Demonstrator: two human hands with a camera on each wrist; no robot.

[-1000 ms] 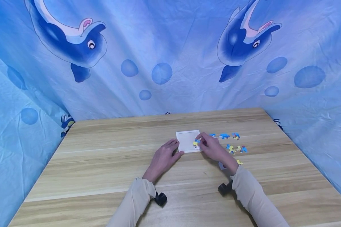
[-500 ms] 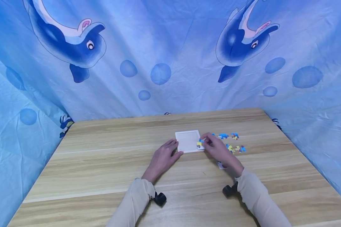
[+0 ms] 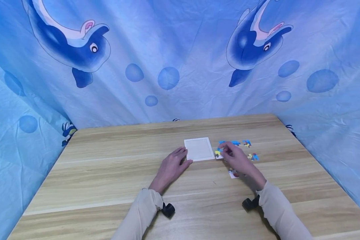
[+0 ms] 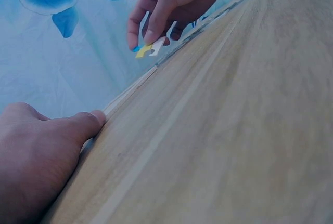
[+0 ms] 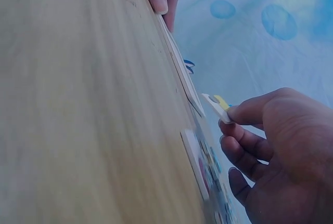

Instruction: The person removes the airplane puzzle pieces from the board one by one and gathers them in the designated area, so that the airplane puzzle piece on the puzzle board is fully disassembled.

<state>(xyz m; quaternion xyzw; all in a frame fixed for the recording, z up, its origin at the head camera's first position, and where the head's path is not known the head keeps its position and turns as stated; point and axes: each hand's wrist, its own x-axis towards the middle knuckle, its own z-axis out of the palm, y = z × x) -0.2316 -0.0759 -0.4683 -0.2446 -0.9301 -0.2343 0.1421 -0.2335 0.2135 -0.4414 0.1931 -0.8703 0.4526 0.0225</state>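
In the head view a square white puzzle tray [image 3: 199, 149] lies on the wooden table with its recess bare. My left hand [image 3: 171, 168] rests at the tray's left side, fingertips and thumb against its edge and the fingers nearly straight. Between thumb and forefinger, my right hand [image 3: 238, 161] pinches a yellow, blue and white jigsaw piece [image 3: 218, 154] just right of the tray. The left wrist view shows that piece [image 4: 148, 50] raised above the tabletop, its notched edge facing down. Behind the right thumb, part of the piece [image 5: 217, 104] is hidden in the right wrist view.
Several loose jigsaw pieces [image 3: 247, 143] lie to the right of the tray, some covered by the right hand. One white-edged piece [image 3: 233, 174] is nearer the front, beside the right wrist. A blue dolphin-print cloth [image 3: 180, 50] hangs behind the table [image 3: 123, 173].
My right hand has moved right, carrying the pinched jigsaw piece from over the tray's right part to beyond its right edge. The left hand has stayed at the tray's left side.
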